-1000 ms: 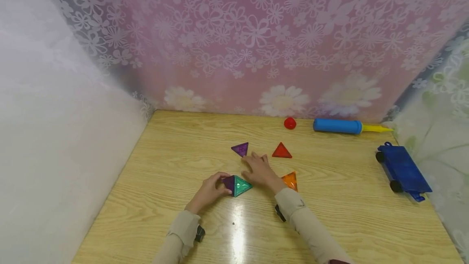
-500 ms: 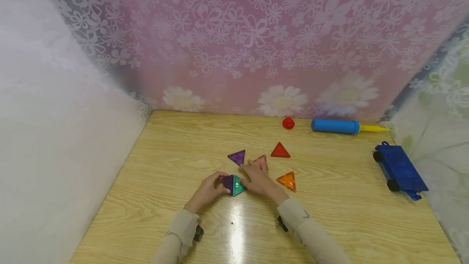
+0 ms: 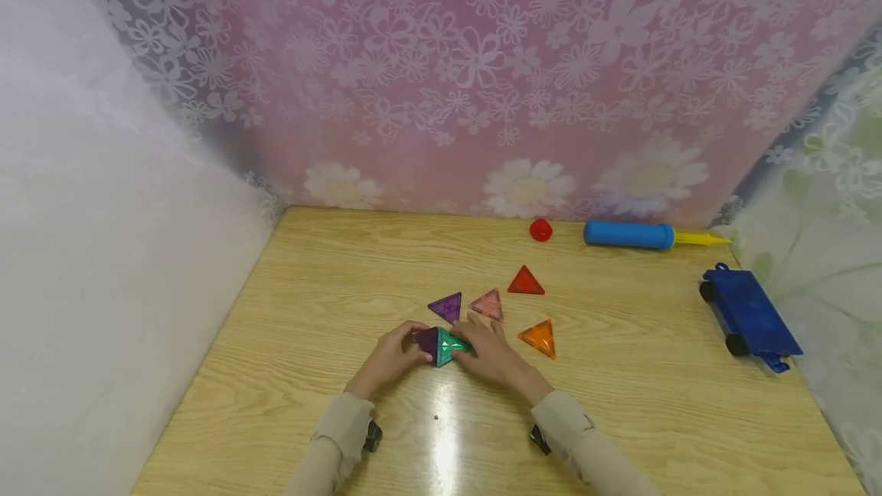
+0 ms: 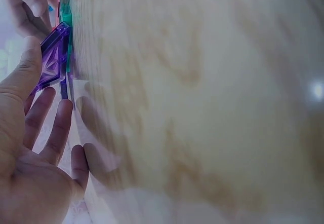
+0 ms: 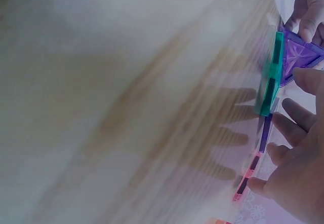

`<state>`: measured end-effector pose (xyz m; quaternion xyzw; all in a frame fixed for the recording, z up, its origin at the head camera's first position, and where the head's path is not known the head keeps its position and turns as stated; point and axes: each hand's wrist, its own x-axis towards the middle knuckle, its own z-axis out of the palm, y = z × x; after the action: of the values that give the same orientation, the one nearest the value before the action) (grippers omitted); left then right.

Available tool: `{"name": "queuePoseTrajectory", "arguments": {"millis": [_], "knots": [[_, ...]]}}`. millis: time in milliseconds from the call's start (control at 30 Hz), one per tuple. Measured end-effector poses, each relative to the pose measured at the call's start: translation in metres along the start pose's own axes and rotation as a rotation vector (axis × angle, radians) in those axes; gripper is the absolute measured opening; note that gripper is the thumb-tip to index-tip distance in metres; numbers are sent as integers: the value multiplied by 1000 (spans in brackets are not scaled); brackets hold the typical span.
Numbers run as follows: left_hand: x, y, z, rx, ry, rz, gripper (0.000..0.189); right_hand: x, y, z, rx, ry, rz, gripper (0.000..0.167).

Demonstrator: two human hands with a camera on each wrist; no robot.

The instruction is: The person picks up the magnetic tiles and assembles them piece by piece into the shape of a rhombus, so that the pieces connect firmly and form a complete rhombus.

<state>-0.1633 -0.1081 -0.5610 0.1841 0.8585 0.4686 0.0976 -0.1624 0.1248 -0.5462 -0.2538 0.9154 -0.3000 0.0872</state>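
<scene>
My left hand [image 3: 387, 366] pinches a purple triangular magnetic tile [image 4: 53, 59] between thumb and fingers, tilted up from the table. Its edge meets a green triangular tile [image 3: 446, 348] lying flat. From the other side, my right hand [image 3: 498, 362] reaches over the green tile's right corner, thumb and fingers extended and spread. Its fingertips are right at a second purple triangular tile [image 3: 446, 307], just behind the green one. A pink triangular tile [image 3: 488, 305] lies beyond the right fingers. To the right are an orange triangular tile [image 3: 540, 338] and a red one [image 3: 527, 282].
Along the back of the wooden table [image 3: 331, 266] lie a small red dome-shaped piece [image 3: 540, 230] and a blue pump [image 3: 628, 234] with a yellow nozzle. A blue toy wagon [image 3: 751, 312] stands near the right edge. Patterned curtain hangs behind.
The second purple tile has slid nearer the green one along with my right fingers. My right hand has come back toward me, uncovering the pink and orange tiles. The left hand keeps its hold.
</scene>
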Motion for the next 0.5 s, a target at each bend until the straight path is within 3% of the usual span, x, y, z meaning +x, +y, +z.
{"name": "queuePoseTrajectory", "arguments": {"millis": [200, 500], "knots": [[1, 0, -1, 0, 3, 7, 47, 2, 3, -2, -26, 27, -13, 44], [1, -1, 0, 2, 9, 19, 46, 22, 15, -14, -31, 70, 71, 49]]}}
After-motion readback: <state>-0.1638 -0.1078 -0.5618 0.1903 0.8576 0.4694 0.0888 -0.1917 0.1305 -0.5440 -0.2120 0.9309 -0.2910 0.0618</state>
